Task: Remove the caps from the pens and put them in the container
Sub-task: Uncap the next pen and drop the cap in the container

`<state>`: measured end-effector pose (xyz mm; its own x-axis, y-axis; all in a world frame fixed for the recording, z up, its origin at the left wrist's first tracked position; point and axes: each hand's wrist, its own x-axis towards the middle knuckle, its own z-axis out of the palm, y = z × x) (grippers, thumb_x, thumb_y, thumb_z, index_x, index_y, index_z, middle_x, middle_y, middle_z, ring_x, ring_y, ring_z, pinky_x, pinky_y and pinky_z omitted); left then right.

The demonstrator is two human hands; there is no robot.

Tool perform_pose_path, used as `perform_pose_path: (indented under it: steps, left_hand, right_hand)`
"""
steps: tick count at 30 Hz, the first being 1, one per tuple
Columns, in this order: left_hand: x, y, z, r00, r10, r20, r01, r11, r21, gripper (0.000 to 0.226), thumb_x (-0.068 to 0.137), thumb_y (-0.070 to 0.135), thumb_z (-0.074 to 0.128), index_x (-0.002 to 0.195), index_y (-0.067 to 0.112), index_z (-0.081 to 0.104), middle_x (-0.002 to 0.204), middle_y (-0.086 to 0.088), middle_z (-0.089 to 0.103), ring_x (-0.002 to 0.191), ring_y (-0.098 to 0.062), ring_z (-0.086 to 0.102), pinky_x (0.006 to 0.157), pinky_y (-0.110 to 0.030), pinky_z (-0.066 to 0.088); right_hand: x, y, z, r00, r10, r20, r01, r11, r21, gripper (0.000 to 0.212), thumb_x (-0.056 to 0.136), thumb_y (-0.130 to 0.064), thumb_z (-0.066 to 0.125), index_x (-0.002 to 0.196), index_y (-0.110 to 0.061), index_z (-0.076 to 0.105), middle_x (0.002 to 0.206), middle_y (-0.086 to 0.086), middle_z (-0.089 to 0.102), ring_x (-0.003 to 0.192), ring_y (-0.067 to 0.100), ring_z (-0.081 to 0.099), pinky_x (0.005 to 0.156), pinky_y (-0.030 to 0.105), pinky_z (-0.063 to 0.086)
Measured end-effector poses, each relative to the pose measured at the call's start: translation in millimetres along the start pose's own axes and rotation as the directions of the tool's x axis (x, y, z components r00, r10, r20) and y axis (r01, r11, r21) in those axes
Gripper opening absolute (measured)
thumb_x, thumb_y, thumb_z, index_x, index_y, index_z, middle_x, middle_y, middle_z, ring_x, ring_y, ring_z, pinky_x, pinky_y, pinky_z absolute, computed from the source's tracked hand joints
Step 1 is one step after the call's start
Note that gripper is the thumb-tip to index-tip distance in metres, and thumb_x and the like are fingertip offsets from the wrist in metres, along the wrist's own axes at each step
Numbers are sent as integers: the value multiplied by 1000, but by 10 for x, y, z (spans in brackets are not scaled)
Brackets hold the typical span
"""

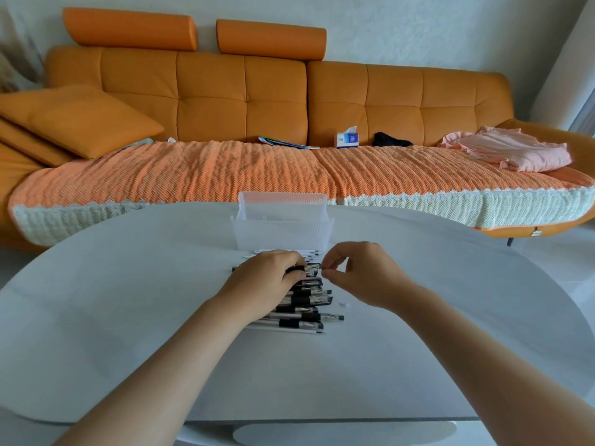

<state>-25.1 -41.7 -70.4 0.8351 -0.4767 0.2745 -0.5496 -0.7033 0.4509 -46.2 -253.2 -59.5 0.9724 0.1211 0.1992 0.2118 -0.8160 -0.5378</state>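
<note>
Left hand (267, 278), right hand (360, 275) hold one pen (310, 269); pile (306, 309) beneath, container (282, 235) beyond.

Head camera looks forward and down over the near table (128, 317), sofa (225, 101) beyond.

Table (128, 300): smooth matt top, pale grey-white, with only a soft reflection.
Container (280, 233): translucent whitish plastic; the walls have fine vertical ribs and look a little frosted.
Pens (306, 317): clear hard plastic barrels, glossy; the black grip parts look matt and rubber-like.
Sofa (209, 91): orange leather-like covering, smooth, with low shine, stitched into squares.
Cushion (80, 120): orange, smooth, matt.
Seat cover (209, 169): woven cloth with a rough, crinkled surface, orange with a cream edge.
Tissue box (347, 140): printed cardboard with soft paper tissue on top.
Pink garment (508, 149): thin soft cloth, matt, wrinkled.
Wall (418, 27): white, matt, slightly grainy.
</note>
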Motion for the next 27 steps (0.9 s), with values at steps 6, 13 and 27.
perform_pose_path:
  steps: [6, 13, 27]
  left_hand:
    - [-1, -16, -10, 1000, 5, 16, -4, 998, -65, 14, 96, 33, 56, 102, 25, 66, 94, 10, 63, 86, -9, 58, 76, -30, 48]
    - [-3, -5, -12, 1000, -2, 23, 4, 997, -79, 16, 96, 33, 57, 104, 24, 67, 96, 10, 64, 87, -8, 58, 78, -29, 49]
    - [5, 27, 5, 998, -25, 51, 31, 991, -129, 7, 92, 34, 63, 95, 29, 67, 92, 13, 65, 86, -5, 60, 80, -33, 51]
  right_hand:
    - [0, -38, 49, 999, -8, -54, 11, 998, 64, 7, 86, -31, 71, 85, -38, 70, 85, -22, 69, 60, -6, 56, 57, 18, 41]
    - [-15, -90, 60, 999, -21, -25, 23, 997, 72, 9, 87, -31, 71, 85, -40, 69, 83, -23, 68, 56, 1, 57, 55, 13, 40]
    - [-54, -96, 63, 998, -19, 61, 15, 998, 54, 14, 94, -40, 62, 89, -32, 71, 73, -25, 64, 55, -1, 54, 51, 13, 36]
